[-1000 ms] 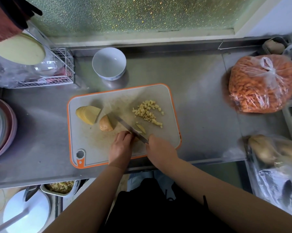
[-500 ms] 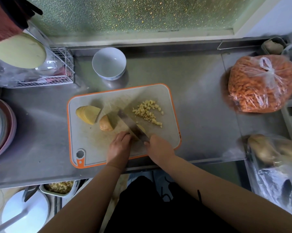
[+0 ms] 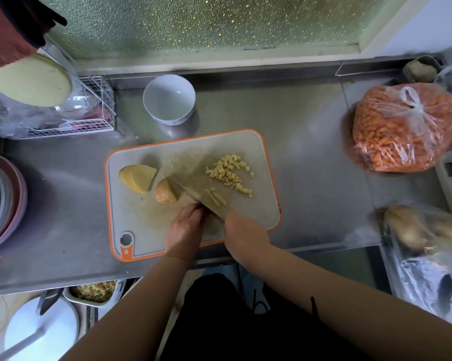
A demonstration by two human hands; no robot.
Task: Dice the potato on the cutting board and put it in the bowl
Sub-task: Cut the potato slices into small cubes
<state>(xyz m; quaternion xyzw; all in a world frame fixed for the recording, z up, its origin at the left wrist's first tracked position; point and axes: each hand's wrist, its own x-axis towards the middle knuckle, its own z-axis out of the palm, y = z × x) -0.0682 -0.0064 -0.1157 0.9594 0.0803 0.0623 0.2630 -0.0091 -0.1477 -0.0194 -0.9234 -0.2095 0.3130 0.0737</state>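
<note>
The right hand (image 3: 242, 231) is gripping the handle of a knife (image 3: 193, 198), fingers curled round it, and the blade is slanting up and to the left across the cutting board (image 3: 261, 212). The left hand (image 3: 184, 230) is lying just beside the blade on its left, fingers bent down toward a potato piece that is mostly hidden under them; whether they are pinching it or only pressing on it cannot be told.

Just right of the blade a few potato strips (image 3: 217, 198) are lying on the board, close to the right hand. Beyond them, toward the board's far right part, a heap of potato dice (image 3: 230, 173) is sitting apart from both hands. Left of the blade tip a skin-on potato end (image 3: 165, 195) is resting near the left hand's fingers, and further left a stack of potato slices (image 3: 137, 177) is lying, well clear of both hands.

The white bowl (image 3: 169, 99) is standing on the steel counter (image 3: 311, 157) behind the board, not touching it (nothing showing inside). No writing or brand can be read anywhere.

At the right edge a knotted plastic bag of orange pieces (image 3: 404, 128) is sitting, with a bag of whole potatoes (image 3: 425, 230) nearer. A wire rack (image 3: 94, 110) and stacked plates (image 3: 0, 201) are standing at the left.
</note>
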